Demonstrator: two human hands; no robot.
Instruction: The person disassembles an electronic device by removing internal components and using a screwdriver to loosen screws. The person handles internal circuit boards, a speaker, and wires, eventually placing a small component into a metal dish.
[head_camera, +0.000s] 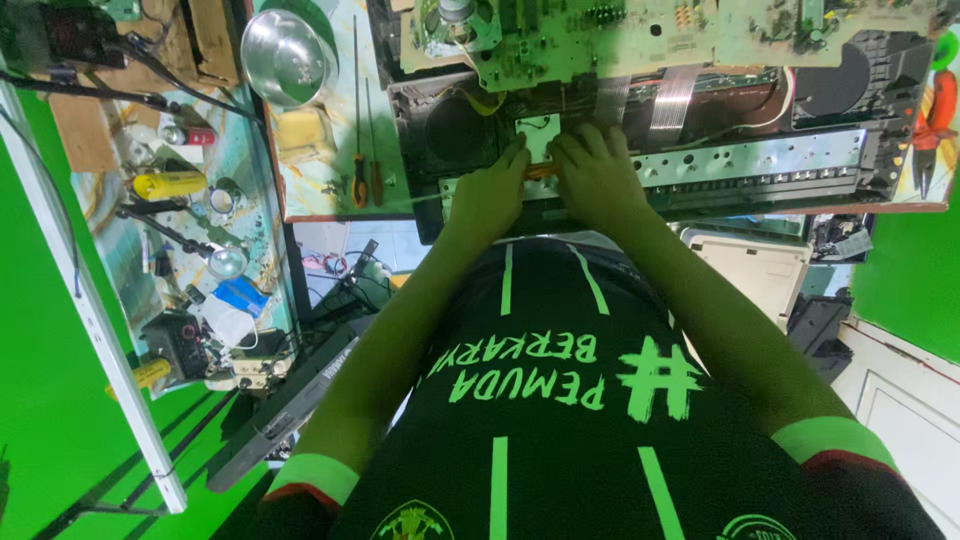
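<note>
Both my hands rest side by side on an opened black electronic chassis (455, 125) at the table's near edge. My left hand (487, 190) has its fingers curled, fingertips touching a small white board (538, 128) inside the chassis. My right hand (598, 172) is closed beside it, and an orange tool handle (541, 171) shows between the two hands; which hand grips it I cannot tell. A green circuit board (600, 40) lies flipped up behind, joined by flat ribbon cables (672, 100). A long metal strip (760, 160) runs to the right of my right hand.
Two screwdrivers (358, 150) lie on the table left of the chassis, by a steel bowl (285, 55) and a yellow block (303, 130). A cluttered side bench (180, 200) holds cans, cables and a meter. Orange pliers (935, 110) lie far right. A beige box (760, 270) sits below.
</note>
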